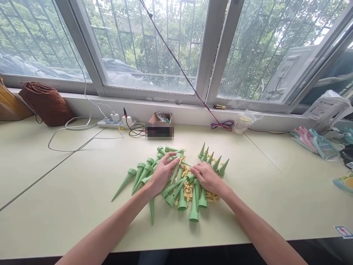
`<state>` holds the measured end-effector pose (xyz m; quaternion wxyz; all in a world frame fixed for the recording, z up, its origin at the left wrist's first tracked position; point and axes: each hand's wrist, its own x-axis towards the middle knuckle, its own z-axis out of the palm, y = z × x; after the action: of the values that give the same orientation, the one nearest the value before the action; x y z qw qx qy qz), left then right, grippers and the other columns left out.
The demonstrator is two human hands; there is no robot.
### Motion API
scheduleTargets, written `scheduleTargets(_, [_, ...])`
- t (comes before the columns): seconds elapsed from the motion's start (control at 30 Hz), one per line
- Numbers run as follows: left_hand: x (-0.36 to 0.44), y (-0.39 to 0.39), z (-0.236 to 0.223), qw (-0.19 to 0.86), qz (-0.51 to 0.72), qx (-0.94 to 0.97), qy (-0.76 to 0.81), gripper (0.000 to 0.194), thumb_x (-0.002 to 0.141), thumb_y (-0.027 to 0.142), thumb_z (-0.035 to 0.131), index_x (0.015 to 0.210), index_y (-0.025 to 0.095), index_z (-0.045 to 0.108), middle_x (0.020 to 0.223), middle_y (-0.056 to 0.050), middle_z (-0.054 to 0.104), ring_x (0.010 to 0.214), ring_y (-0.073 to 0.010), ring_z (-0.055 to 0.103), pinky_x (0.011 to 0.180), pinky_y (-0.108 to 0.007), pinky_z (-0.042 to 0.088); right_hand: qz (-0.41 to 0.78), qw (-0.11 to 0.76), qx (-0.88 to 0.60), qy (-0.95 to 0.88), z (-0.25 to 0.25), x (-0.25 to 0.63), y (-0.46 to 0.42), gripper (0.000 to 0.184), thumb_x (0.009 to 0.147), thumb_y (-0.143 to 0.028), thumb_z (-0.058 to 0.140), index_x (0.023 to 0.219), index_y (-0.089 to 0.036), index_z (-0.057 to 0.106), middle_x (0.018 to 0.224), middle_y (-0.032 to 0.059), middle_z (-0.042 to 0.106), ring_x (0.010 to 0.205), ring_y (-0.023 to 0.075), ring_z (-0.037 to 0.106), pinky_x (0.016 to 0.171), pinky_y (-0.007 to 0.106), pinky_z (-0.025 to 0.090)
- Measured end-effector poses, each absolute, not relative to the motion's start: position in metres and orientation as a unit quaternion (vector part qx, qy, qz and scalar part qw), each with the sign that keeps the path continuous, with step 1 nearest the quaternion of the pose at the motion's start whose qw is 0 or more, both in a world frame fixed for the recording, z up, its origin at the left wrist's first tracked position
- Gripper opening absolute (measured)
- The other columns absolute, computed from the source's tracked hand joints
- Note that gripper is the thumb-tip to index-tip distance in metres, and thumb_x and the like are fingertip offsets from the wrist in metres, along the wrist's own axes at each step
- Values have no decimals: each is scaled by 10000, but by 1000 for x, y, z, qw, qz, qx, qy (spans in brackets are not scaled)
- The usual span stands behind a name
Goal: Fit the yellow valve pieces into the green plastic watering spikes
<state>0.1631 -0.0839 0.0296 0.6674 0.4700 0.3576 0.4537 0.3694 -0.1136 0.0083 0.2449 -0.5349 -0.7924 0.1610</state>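
Observation:
My left hand (166,170) is closed around a green plastic watering spike (175,173), its point slanting down, with a small yellow valve piece (181,160) at the fingertips. The fingers of my right hand (205,176) are pinched together just to the right, by the thin tip of another green spike; what they hold is too small to make out. Under and between both hands lies a heap of yellow valve pieces (188,191). Loose green spikes (182,202) lie over it, and several more (140,171) lie left of my left hand.
Several green cones (217,163) stand upright beyond my right hand. A power strip (103,123) with cables, a small cardboard box (160,117), a clear plastic bag (245,121) and a brown drawstring bag (48,105) line the window side. Packaged pink and teal items (314,141) lie far right.

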Motion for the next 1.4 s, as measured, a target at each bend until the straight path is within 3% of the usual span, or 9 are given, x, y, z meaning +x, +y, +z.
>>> scheduleTargets(0.2, [163, -83, 28, 670, 451, 476, 348, 405, 797, 420, 744, 1087, 215, 549, 757, -6, 656, 648, -131, 583, 497, -194, 407, 180, 251, -522, -795, 7, 370, -114, 446, 1047, -435, 325, 876, -223, 678, 889, 55, 606, 900, 201, 557, 897, 384, 404])
scheduleTargets(0.63, [163, -83, 28, 664, 448, 483, 353, 424, 802, 432, 739, 1103, 208, 543, 753, -4, 650, 635, -123, 559, 496, -192, 396, 197, 227, -501, -811, 9, 369, -117, 428, 1042, -468, 331, 984, -263, 702, 923, 47, 623, 911, 212, 497, 883, 399, 376])
scheduleTargets(0.9, [163, -83, 28, 663, 447, 486, 353, 411, 806, 436, 735, 1092, 207, 548, 743, 1, 648, 633, -118, 557, 487, -186, 377, 205, 235, -496, -811, 8, 368, -116, 440, 1038, -470, 345, 887, -259, 701, 939, 42, 627, 924, 217, 489, 907, 412, 363])
scheduleTargets(1.4, [163, -82, 25, 660, 445, 490, 355, 400, 808, 430, 740, 1092, 216, 557, 769, 7, 645, 646, -114, 576, 523, -192, 422, 160, 230, -548, -788, 9, 365, -116, 400, 1057, -382, 314, 825, -216, 594, 785, 26, 552, 839, 202, 487, 826, 355, 372])
